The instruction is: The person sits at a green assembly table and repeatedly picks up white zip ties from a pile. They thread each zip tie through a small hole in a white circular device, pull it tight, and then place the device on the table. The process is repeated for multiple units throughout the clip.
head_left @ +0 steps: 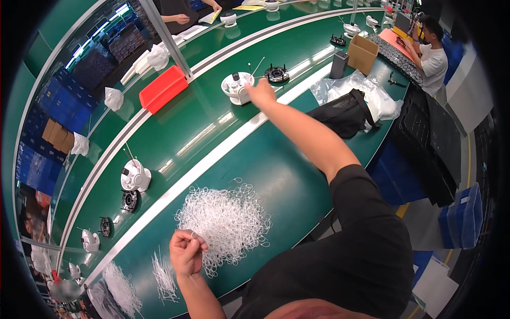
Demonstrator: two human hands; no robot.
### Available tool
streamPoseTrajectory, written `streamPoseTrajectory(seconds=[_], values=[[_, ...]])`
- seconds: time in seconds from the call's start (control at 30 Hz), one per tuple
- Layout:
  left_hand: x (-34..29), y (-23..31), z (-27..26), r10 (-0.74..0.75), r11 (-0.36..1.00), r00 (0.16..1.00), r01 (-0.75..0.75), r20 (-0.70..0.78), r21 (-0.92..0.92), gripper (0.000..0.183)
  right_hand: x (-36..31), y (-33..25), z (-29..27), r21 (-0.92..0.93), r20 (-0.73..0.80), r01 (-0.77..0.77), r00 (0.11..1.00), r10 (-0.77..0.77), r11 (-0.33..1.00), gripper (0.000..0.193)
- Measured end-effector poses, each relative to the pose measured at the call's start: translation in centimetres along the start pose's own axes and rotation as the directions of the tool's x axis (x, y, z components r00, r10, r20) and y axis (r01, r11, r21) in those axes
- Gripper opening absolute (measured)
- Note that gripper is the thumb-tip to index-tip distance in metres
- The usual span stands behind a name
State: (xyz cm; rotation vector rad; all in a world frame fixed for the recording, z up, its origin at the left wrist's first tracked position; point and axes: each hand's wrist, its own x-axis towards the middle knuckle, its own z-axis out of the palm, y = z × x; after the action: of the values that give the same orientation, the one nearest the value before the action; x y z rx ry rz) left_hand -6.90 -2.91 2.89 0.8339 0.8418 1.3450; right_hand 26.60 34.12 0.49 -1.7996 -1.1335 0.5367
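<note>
Your right hand [260, 91] stretches out over the moving green belt [212, 114], fingers closed on the rim of the round white plastic housing [237, 86]. Your left hand [187, 251] pinches a thin white wire loop beside the heap of white loops [226, 218] near the green tabletop's [297, 181] front edge.

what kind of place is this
Most likely a factory assembly line. A long green conveyor belt carries white plastic housings in a row, a heap of white loops lies at the station, and another worker sits further along.
</note>
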Motion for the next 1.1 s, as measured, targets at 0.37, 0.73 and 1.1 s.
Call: streamPoseTrajectory(seconds=[0.37,0.73,1.1], values=[[3.2,0.3,-0.9,-0.13,0.987,0.991,0.128,-0.018,-0.095,0.01,10.2,1.6,1.6,0.021,0.308,-0.265,0.919,0.246,0.964,0.022],[18.6,-1.7,7.2,-0.037,0.974,0.966,0.091,-0.254,0.205,0.02,-2.6,-1.2,-9.1,-0.046,0.704,0.04,0.711,0.004,0.998,0.023],[23.8,-10.0,10.7,0.031,0.881,0.986,0.051,-0.166,0.469,0.009,-8.0,3.4,-8.4,0.268,0.731,0.027,0.645,-0.222,0.963,0.035]])
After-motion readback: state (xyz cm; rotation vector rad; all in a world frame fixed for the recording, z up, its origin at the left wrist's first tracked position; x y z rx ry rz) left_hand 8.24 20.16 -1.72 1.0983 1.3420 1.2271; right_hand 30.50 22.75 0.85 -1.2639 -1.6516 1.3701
